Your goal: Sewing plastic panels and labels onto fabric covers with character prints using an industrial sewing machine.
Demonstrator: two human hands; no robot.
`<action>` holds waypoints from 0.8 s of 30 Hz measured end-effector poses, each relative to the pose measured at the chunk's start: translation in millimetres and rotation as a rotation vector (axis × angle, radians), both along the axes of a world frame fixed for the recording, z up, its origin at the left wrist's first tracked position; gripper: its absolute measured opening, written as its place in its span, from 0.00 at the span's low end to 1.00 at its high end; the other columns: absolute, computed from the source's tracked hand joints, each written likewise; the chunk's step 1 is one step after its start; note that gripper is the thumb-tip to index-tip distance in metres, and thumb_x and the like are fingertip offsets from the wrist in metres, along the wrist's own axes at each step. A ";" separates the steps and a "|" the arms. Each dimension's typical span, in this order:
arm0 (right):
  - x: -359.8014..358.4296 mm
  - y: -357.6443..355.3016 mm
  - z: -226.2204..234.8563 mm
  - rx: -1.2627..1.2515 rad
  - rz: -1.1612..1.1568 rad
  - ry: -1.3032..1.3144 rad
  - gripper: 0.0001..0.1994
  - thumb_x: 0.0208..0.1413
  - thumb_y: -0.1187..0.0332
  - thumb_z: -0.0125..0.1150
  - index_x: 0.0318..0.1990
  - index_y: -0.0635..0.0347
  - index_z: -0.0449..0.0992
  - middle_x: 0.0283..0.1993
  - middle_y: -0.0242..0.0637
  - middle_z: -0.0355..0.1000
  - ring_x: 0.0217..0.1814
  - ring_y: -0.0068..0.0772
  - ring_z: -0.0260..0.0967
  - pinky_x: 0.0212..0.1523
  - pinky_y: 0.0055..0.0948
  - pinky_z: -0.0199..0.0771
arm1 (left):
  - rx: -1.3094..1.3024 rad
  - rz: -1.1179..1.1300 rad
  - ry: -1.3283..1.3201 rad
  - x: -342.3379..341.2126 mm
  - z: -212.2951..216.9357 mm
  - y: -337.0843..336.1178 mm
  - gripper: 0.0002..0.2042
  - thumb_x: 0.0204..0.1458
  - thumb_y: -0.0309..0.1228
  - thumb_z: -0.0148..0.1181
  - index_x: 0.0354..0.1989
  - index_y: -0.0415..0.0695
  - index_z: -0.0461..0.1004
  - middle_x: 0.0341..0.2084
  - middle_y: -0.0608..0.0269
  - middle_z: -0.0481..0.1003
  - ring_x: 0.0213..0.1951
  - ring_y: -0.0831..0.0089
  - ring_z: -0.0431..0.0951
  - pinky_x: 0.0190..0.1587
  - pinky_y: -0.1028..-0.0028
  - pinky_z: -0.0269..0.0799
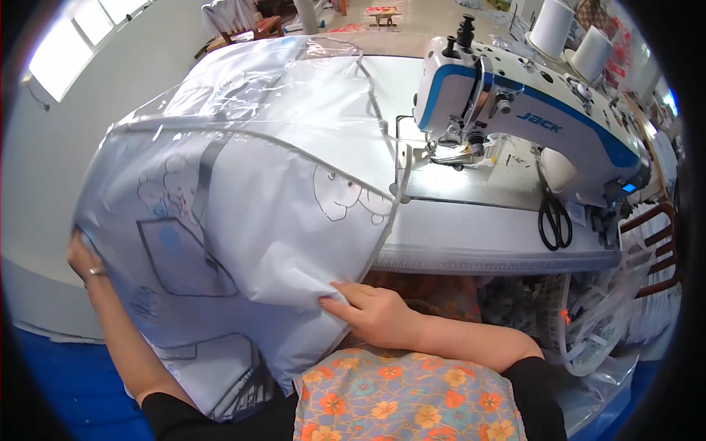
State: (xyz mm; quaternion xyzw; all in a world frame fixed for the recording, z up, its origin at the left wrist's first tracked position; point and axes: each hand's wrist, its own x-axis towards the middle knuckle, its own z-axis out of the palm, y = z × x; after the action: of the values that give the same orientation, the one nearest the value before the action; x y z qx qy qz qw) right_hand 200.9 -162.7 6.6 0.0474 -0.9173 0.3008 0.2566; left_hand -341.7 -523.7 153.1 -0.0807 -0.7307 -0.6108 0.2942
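Looking light, soft and slippery, the printed cover (265,191) spills off the left of the sewing table (471,231), probably best gripped along its trimmed edge (385,237), right hand (379,316) pinching a fold, left hand (83,257) at the outer side, fingertips hidden, grip unclear.

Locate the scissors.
On the right of the head view, the scissors lie near the front edge of the table, in front of the sewing machine.
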 end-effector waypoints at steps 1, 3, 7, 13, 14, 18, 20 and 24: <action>-5.4 -0.3 2.4 -0.095 0.059 -0.040 0.31 0.41 0.78 0.62 0.60 0.57 0.71 0.57 0.53 0.72 0.53 0.51 0.75 0.49 0.37 0.79 | 0.335 -0.221 -0.054 -2.1 33.1 33.0 0.17 0.59 0.33 0.60 0.52 0.34 0.77 0.46 0.53 0.80 0.48 0.64 0.79 0.55 0.69 0.72; -23.7 -2.3 5.6 -0.142 0.110 -0.142 0.33 0.42 0.78 0.61 0.62 0.57 0.68 0.57 0.52 0.72 0.53 0.53 0.75 0.47 0.38 0.79 | -0.943 0.319 0.895 13.7 97.6 111.8 0.16 0.61 0.26 0.53 0.54 0.29 0.73 0.52 0.53 0.77 0.52 0.61 0.78 0.59 0.65 0.72; -99.9 4.2 26.0 -0.425 0.241 0.045 0.34 0.47 0.80 0.54 0.67 0.57 0.62 0.60 0.52 0.70 0.54 0.60 0.70 0.55 0.47 0.71 | -0.443 -0.350 0.769 106.1 181.9 353.9 0.17 0.62 0.33 0.53 0.53 0.32 0.73 0.49 0.50 0.77 0.50 0.59 0.78 0.56 0.65 0.72; -293.5 135.3 132.0 -0.744 -0.166 0.386 0.25 0.53 0.66 0.58 0.60 0.65 0.68 0.52 0.60 0.73 0.55 0.63 0.70 0.55 0.50 0.70 | -0.470 -1.012 0.818 282.4 205.9 572.2 0.20 0.63 0.42 0.52 0.51 0.36 0.73 0.46 0.46 0.77 0.48 0.57 0.78 0.53 0.65 0.71; -315.1 177.6 145.5 -0.811 -0.288 0.502 0.26 0.51 0.63 0.62 0.57 0.67 0.70 0.50 0.60 0.74 0.53 0.63 0.72 0.53 0.50 0.72 | -0.549 -1.144 0.818 291.3 199.5 569.1 0.21 0.63 0.44 0.52 0.51 0.37 0.73 0.45 0.45 0.77 0.48 0.57 0.78 0.53 0.65 0.71; -328.7 253.9 80.7 -0.564 -0.831 0.428 0.31 0.53 0.61 0.60 0.62 0.72 0.65 0.66 0.67 0.61 0.70 0.62 0.58 0.68 0.48 0.58 | -0.675 -1.754 0.418 232.0 132.5 485.7 0.19 0.62 0.35 0.55 0.60 0.43 0.73 0.53 0.58 0.77 0.56 0.69 0.74 0.61 0.71 0.67; -310.2 252.4 26.1 -0.365 -0.964 0.227 0.36 0.53 0.57 0.62 0.66 0.69 0.62 0.71 0.60 0.56 0.75 0.59 0.49 0.74 0.45 0.48 | -0.641 -1.605 -0.072 164.6 94.6 423.8 0.22 0.61 0.36 0.59 0.62 0.41 0.70 0.53 0.57 0.76 0.56 0.71 0.74 0.62 0.73 0.65; -208.6 206.4 -30.6 -0.160 -0.569 0.019 0.24 0.58 0.68 0.58 0.62 0.65 0.70 0.72 0.53 0.57 0.73 0.50 0.56 0.72 0.42 0.55 | -0.591 -0.675 -0.202 67.7 -8.4 269.3 0.25 0.61 0.34 0.59 0.65 0.42 0.66 0.57 0.54 0.73 0.58 0.67 0.72 0.60 0.70 0.67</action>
State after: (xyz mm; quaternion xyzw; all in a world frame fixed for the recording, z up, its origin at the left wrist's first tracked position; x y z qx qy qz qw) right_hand -7.7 43.7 -24.0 -0.2295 -0.8646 0.2877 0.3421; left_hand -274.0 -254.4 144.7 -0.3346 -0.8314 -0.4426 -0.0297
